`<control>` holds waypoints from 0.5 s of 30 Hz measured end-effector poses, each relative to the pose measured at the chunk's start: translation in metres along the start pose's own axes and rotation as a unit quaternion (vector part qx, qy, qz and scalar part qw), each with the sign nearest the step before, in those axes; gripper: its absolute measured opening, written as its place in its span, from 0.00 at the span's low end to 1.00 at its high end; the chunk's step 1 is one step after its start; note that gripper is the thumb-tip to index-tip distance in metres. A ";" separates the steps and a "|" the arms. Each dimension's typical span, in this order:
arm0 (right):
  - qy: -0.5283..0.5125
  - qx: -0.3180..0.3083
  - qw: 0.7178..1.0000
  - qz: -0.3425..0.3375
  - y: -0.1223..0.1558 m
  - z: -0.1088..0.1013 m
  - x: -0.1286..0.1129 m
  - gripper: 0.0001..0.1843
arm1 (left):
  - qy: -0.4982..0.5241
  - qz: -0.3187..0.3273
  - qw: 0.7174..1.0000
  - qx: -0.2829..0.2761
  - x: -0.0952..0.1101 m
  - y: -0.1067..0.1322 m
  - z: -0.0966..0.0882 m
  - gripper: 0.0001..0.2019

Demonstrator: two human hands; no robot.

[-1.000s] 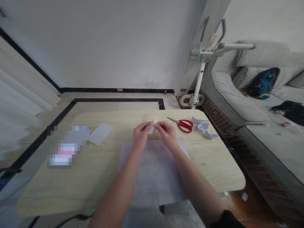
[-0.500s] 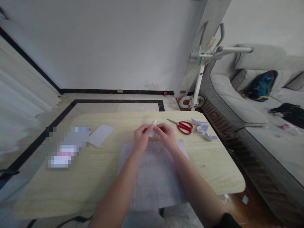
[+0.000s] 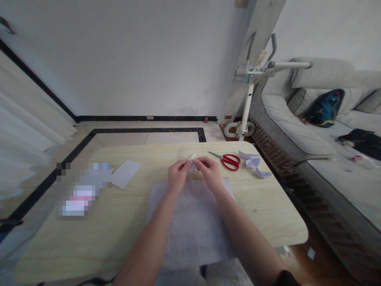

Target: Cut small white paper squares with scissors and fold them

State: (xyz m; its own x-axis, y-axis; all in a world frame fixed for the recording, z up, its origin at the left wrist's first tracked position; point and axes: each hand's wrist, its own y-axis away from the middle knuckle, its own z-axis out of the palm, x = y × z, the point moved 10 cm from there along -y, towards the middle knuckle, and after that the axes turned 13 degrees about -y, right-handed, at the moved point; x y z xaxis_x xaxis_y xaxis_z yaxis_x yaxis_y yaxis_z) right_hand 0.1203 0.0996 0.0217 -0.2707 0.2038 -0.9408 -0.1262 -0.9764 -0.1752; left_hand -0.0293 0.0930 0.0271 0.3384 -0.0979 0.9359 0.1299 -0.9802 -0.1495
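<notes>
Between both hands is a small piece of folded white paper (image 3: pixel 192 163), its narrow tip pointing up. My left hand (image 3: pixel 177 174) pinches its left side, fingers closed. From the right, my right hand (image 3: pixel 209 170) grips it with thumb and forefinger, also closed. The lower part of the folds is partly hidden by the fingers. Beneath my forearms lies a large printed sheet (image 3: pixel 196 226). Just right of my right hand rest scissors with red handles (image 3: pixel 230 161), and beyond them several folded white paper pieces (image 3: pixel 252 162).
Flat white paper (image 3: pixel 126 173) lies at the left of the wooden table (image 3: pixel 268 214), beside a blurred-out patch. A grey sofa (image 3: pixel 312 147) stands to the right, with a white exercise frame (image 3: pixel 246 107) behind the table's far right corner.
The folded paper's tip is tilted and shows a little differently between my fingers. Both hands stay in nearly the same place; the whole view has shifted slightly.
</notes>
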 end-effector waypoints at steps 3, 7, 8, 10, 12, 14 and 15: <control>-0.018 -0.008 1.000 0.012 0.001 0.004 0.003 0.11 | 0.009 -0.002 1.000 0.009 -0.001 0.000 -0.002 0.12; -0.024 -0.010 1.000 0.007 0.001 0.006 0.002 0.13 | 0.021 -0.008 1.000 0.007 0.000 0.000 -0.002 0.12; -0.021 -0.008 1.000 0.005 0.001 0.006 0.001 0.13 | 0.018 -0.009 1.000 0.005 0.001 0.001 -0.002 0.13; -0.011 0.003 1.000 0.004 0.001 0.003 0.001 0.13 | 0.008 -0.003 1.000 0.006 0.003 0.001 -0.001 0.13; -0.002 0.011 1.000 0.000 0.000 0.001 0.000 0.14 | 0.002 0.012 1.000 0.014 0.005 0.002 -0.001 0.13; 0.000 0.013 1.000 -0.007 0.000 -0.001 0.000 0.14 | -0.004 0.027 0.999 0.023 0.005 0.003 -0.001 0.16; -0.001 0.013 1.000 -0.008 0.000 -0.001 0.000 0.14 | -0.010 0.036 0.999 0.024 0.004 0.003 0.000 0.17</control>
State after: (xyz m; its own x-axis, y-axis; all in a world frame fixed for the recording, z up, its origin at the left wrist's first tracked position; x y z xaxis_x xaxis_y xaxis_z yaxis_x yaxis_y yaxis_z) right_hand 0.1214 0.1000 0.0214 -0.2696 0.2202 -0.9374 -0.1550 -0.9707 -0.1835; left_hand -0.0277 0.0895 0.0309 0.3671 -0.1633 0.9157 0.1491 -0.9614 -0.2312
